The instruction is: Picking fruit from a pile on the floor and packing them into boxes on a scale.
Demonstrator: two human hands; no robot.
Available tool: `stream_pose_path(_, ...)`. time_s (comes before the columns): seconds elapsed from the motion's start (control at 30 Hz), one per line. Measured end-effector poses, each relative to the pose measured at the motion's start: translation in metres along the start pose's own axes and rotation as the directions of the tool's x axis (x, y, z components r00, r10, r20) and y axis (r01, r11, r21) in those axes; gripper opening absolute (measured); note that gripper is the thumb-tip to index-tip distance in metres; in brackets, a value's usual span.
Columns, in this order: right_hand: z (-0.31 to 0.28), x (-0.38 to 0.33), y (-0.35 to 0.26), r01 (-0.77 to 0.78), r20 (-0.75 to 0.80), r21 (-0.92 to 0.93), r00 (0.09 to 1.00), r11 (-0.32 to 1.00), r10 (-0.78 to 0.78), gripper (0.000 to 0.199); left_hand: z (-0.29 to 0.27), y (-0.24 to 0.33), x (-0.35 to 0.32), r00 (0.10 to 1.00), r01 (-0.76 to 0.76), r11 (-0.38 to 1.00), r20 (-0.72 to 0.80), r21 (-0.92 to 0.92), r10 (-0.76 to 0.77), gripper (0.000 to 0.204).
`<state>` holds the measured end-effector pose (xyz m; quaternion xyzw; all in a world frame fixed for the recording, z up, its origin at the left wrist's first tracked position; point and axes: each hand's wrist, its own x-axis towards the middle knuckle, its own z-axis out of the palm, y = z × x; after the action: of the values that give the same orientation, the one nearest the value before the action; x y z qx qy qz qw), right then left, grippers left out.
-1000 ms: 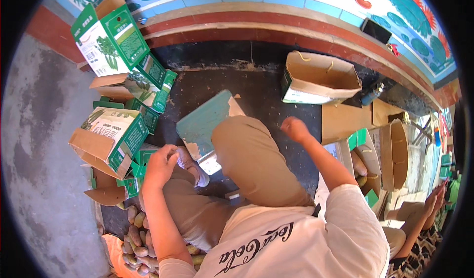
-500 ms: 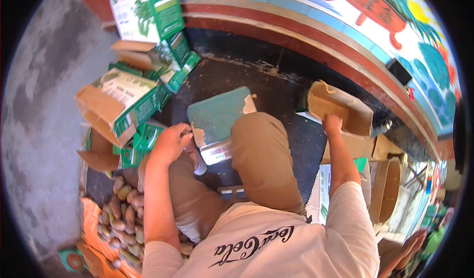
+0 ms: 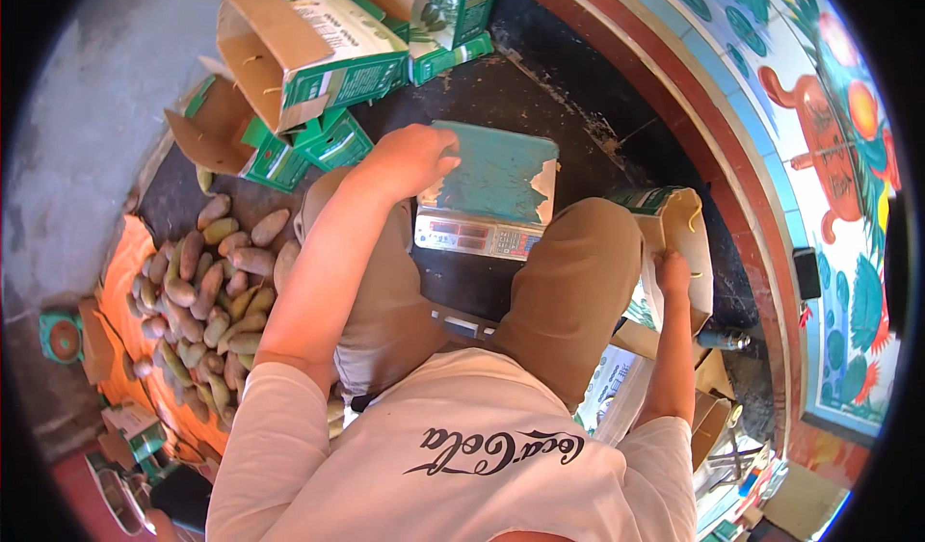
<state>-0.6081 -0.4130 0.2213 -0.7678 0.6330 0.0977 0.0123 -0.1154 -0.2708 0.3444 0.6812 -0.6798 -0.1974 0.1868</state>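
Note:
A digital scale (image 3: 487, 181) with a worn blue-green platform stands on the floor in front of my knees, its display and keypad facing me. My left hand (image 3: 416, 159) hovers at the platform's left edge, fingers loosely bent and apart, with nothing in them. On my right, my right hand (image 3: 672, 272) grips the near edge of an open cardboard box (image 3: 686, 224), green and white outside. That box leans beside my right knee, which hides part of it. Left of my legs lies a heap of oblong reddish-brown and green produce (image 3: 207, 291).
Several open green-and-white cartons (image 3: 342, 70) are stacked at the far left. An orange sheet (image 3: 120, 320) lies under the produce. A painted wall (image 3: 752, 147) runs along the right. Another carton (image 3: 609, 388) and a dark cylinder (image 3: 723, 339) are by my right arm.
The view has turned and shows more of the produce heap. My left hand has moved up to the scale's platform edge. My right hand has drawn the box closer to my right knee.

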Motion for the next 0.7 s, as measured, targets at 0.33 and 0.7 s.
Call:
stream_pose_path(0.33, -0.128, 0.018, -0.118, 0.339, -0.17, 0.073, 0.931, 0.938, -0.324, 0.026, -0.01, 0.002, -0.003, 0.994, 0.083, 0.996, -0.074, -0.024, -0.084, 0.019)
stream_pose_path(0.7, -0.091, 0.018, -0.279, 0.711, -0.135, -0.125, 0.678, 0.692, -0.722, 0.02, -0.013, 0.005, 0.003, 0.975, 0.115, 0.993, -0.186, -0.033, -0.119, 0.018)
